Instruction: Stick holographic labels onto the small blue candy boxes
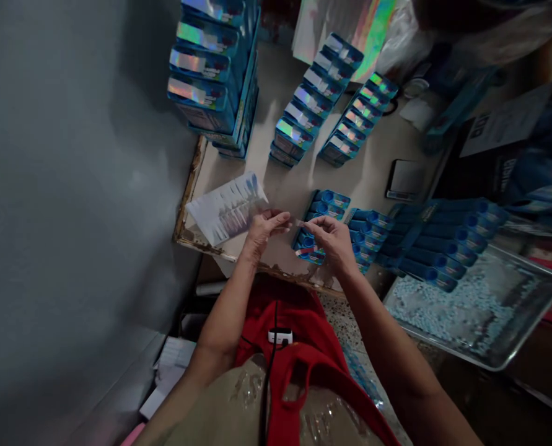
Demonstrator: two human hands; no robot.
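My left hand (267, 229) is closed in a pinch over the table's front edge. My right hand (329, 238) pinches close to it, fingertips nearly meeting. A small, thin, pale piece seems to be between the fingertips, too small to name. Just left of my left hand lies a sheet of shiny silvery strips (232, 214). Beneath and beside my right hand is a row of small blue boxes (329, 198), partly hidden by it. Another row of blue boxes (371, 226) lies to its right.
Blue boxes with shiny strips stand in a tall stack (199, 93) and two rows (308, 93) behind. A small dark-edged flat case (406, 179) lies on the table (276, 179). At right, a metal tray (531, 334) holds small pale-blue pieces. A wall (71, 186) borders the left.
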